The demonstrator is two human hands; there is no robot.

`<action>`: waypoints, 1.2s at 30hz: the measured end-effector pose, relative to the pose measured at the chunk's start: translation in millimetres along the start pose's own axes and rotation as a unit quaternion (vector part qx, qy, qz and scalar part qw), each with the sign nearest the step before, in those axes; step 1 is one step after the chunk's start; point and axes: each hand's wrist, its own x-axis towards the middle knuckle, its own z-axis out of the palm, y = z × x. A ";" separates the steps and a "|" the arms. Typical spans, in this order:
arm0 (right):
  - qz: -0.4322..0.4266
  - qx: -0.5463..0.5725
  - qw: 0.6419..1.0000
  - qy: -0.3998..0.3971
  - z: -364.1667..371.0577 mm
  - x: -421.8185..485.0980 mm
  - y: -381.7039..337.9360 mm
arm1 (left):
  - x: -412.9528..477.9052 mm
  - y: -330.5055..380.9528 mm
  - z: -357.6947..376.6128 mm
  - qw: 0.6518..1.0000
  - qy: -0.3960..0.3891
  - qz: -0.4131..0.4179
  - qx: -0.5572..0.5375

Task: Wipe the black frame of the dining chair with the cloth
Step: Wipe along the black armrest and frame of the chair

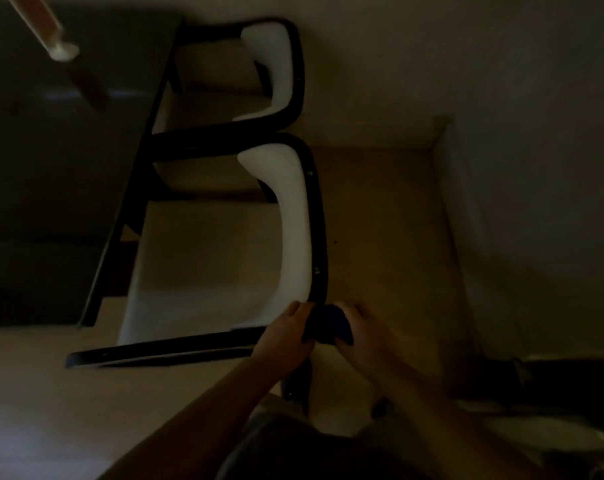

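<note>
Here, a dim room seen from above. Nearest, a dining chair [203, 258] with a pale seat, a white curved backrest [293, 216] and a black frame [316, 216] running along the back edge, small screws visible on it. Lower front rail of the frame dark and glossy, lying across the pale floor [380, 220]. Just behind, a second chair [276, 74] of the same kind, pushed close so the two frames touch or nearly touch. To the left, a dark tabletop [61, 185] with a thin black edge, both chairs partly under it.

At the lower corner of the backrest, left hand [286, 336] closed around the frame, fingers curled over the top. Right hand [357, 332] beside it, closed on a dark blue cloth [335, 323] pressed against the same corner of the frame.

On the right of the chair, open floor up to a pale wall [501, 98]; little room on the tabletop side. No containers seen. Top left, a blurred pale stick-like thing [47, 29], not possible to tell what.
</note>
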 end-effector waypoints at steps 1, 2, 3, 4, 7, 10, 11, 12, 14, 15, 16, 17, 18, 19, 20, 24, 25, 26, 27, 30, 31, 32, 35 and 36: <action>0.006 -0.001 1.000 0.000 1.3 8.1 -3.2 | 5.8 -4.6 -3.8 1.000 0.006 0.002 -0.006; 0.016 -0.003 1.000 0.001 3.6 15.6 -6.6 | 11.7 -9.9 -6.8 1.000 0.013 0.003 -0.014; 0.029 -0.011 1.000 -0.001 5.7 22.0 -9.8 | 16.6 -13.6 -9.2 1.000 0.019 0.003 -0.019; 0.044 -0.021 0.999 -0.005 7.6 27.2 -12.5 | 20.8 -15.9 -11.3 1.000 0.023 0.003 -0.021; 0.070 -0.033 0.997 0.003 17.3 46.3 -15.2 | 36.5 -27.1 -12.2 0.999 0.019 -0.016 -0.039; 0.066 -0.018 0.997 0.023 24.8 57.6 -14.2 | 45.8 -32.5 -14.5 0.998 0.027 -0.028 -0.046; 0.065 -0.017 0.997 0.027 26.7 60.9 -13.4 | 48.4 -34.4 -15.8 0.998 0.033 -0.028 -0.045; 0.062 -0.018 0.998 0.029 28.8 64.1 -13.0 | 51.0 -36.3 -17.7 0.998 0.035 -0.029 -0.041; 0.048 -0.019 0.998 0.019 34.5 66.6 -10.2 | 53.5 -38.8 -20.2 0.999 0.022 -0.029 -0.027; 0.041 -0.020 0.999 0.011 36.7 67.8 -8.2 | 54.6 -40.1 -20.2 0.999 0.010 -0.029 -0.016; 0.035 -0.026 0.999 0.001 37.5 68.2 -6.9 | 55.1 -40.3 -19.9 1.000 -0.004 -0.031 0.002; 0.031 -0.037 0.999 -0.010 38.6 69.0 -5.4 | 55.7 -40.1 -18.7 0.999 -0.017 -0.035 0.023; 0.030 -0.049 0.998 -0.019 38.9 69.5 -4.5 | 56.5 -39.2 -16.9 0.998 -0.028 -0.039 0.041; 0.031 -0.053 0.998 -0.026 39.2 70.9 -4.1 | 59.0 -38.9 -15.3 0.997 -0.036 -0.042 0.054; 0.031 -0.052 0.998 -0.031 38.7 72.2 -5.0 | 60.9 -38.6 -13.5 0.996 -0.043 -0.044 0.061; 0.069 -0.071 0.994 -0.033 35.7 80.1 -11.3 | 73.2 -37.2 -14.6 0.992 -0.078 -0.036 0.087; 0.074 -0.068 0.994 -0.029 36.2 80.8 -11.6 | 75.4 -38.0 -14.6 0.991 -0.088 -0.037 0.091; 0.072 -0.060 0.995 -0.020 36.6 82.0 -11.2 | 77.3 -38.4 -14.3 0.991 -0.091 -0.037 0.094; 0.070 -0.051 0.996 -0.014 35.7 85.6 -11.1 | 80.1 -38.2 -14.6 0.991 -0.087 -0.037 0.097; 0.084 -0.048 0.995 0.015 34.9 98.7 -4.0 | 89.7 -32.0 -14.3 0.993 -0.059 -0.040 0.092; 0.075 -0.048 0.996 0.026 36.1 102.7 0.5 | 92.9 -30.7 -13.7 0.994 -0.054 -0.043 0.087; 0.066 -0.042 0.996 0.035 37.4 107.1 4.6 | 95.5 -29.3 -13.7 0.994 -0.051 -0.048 0.082; 0.061 -0.039 0.996 0.044 41.6 120.1 14.1 | 103.9 -25.2 -15.6 0.994 -0.037 -0.073 0.066; 0.074 -0.034 0.995 0.056 41.9 126.9 16.6 | 108.6 -23.3 -15.4 0.994 -0.029 -0.083 0.058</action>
